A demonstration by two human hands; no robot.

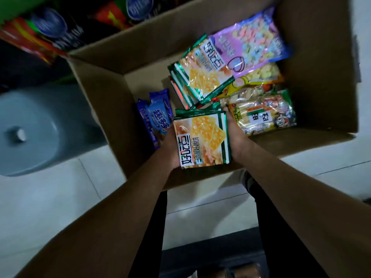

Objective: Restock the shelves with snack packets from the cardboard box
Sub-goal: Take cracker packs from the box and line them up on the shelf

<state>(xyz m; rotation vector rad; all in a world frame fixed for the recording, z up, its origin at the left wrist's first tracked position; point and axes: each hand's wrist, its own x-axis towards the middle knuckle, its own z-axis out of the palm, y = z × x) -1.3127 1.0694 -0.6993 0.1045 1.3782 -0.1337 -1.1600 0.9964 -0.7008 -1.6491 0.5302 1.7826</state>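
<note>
An open cardboard box (112, 101) stands on the floor below me. Both hands clasp a stack of green-edged cracker packets (200, 139) over the box's near side: my left hand (170, 149) on the stack's left edge, my right hand (236, 137) on its right edge. More of the same cracker packets (202, 77) lie in the box's middle. A purple candy bag (251, 47) rests at the back, a yellow snack bag (259, 76) beneath it, a rice-cracker bag (263, 115) on the right, and blue cookie packets (156, 117) on the left.
A grey plastic stool (30, 129) stands left of the box. Shelved red and blue snack packs (46, 31) show at the top left. The floor is pale tile (66, 197). My dark trouser legs (152, 227) are below the box's near edge.
</note>
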